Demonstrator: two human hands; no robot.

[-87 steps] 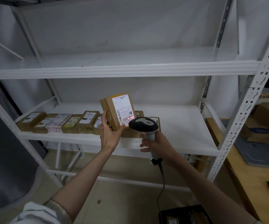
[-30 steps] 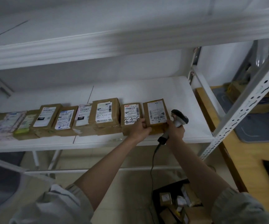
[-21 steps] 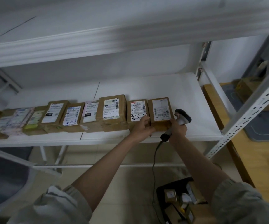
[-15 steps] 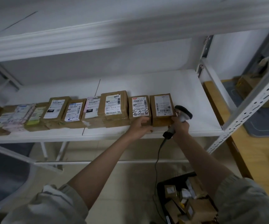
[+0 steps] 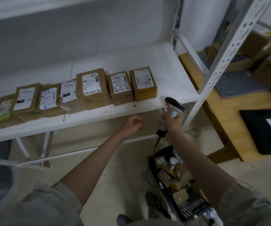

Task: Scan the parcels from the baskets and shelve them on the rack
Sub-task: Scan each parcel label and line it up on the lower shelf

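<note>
Setting: pale wall behind a white metal rack (image 5: 239, 28) with perforated uprights; tiled floor below; a wooden table (image 5: 229, 111) to the right, carrying brown cartons and a dark flat item, all soft with blur

Shelf (image 5: 172, 66), white, middle tier: one row of labelled brown parcels along the front edge, side by side and touching or nearly so. Rightmost parcel (image 5: 142, 83), label up, lies flat just beside its neighbour (image 5: 121, 87), whose label bears handwritten marks. Next along, a larger taped parcel (image 5: 91, 86), then a pale pink-labelled one (image 5: 68, 92), then two more brown ones. The row's left end runs out of frame; the last items there are smeared and unreadable. Label print is illegible throughout

Left hand (image 5: 132, 124): below the shelf's front edge, fingers curled into a loose fist, nothing held, apart from the parcels

Right hand (image 5: 172, 122): wrapped round the handle of a barcode scanner (image 5: 174, 106), grey-and-white head uppermost, level with the shelf edge to the right of the row. Its cable (image 5: 157, 141) drops toward the floor; the lower run is hard to follow

Basket (image 5: 193, 207), black, on the floor beneath the right forearm: small brown parcels heaped inside, partly hidden by the arm. A dark shoe shows beside it
</note>
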